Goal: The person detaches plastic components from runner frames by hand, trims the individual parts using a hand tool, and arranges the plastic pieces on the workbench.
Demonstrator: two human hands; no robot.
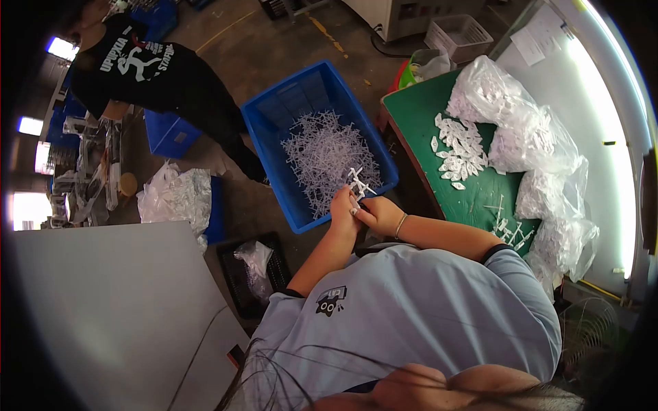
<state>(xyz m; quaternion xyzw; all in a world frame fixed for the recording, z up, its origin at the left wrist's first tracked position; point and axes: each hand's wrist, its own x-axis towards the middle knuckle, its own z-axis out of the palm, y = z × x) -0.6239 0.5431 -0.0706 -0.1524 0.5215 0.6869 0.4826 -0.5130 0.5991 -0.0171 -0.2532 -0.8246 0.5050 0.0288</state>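
Head view | left hand (342,203): fingers curled on white pieces (358,181) | right hand (384,214): alongside, its hold unclear | beyond hands: blue bin (295,94), heap (325,161) inside | right of hands: flat pieces (459,152), filled bags (524,140) | judged unfinished; whether heap is done or pending, indeterminable

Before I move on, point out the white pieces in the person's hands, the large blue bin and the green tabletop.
Held white pieces (358,184): head view, on the exposed branching part.
Large blue bin (308,90): head view, on its inner far wall.
Green tabletop (415,121): head view, on a bare patch of its surface.
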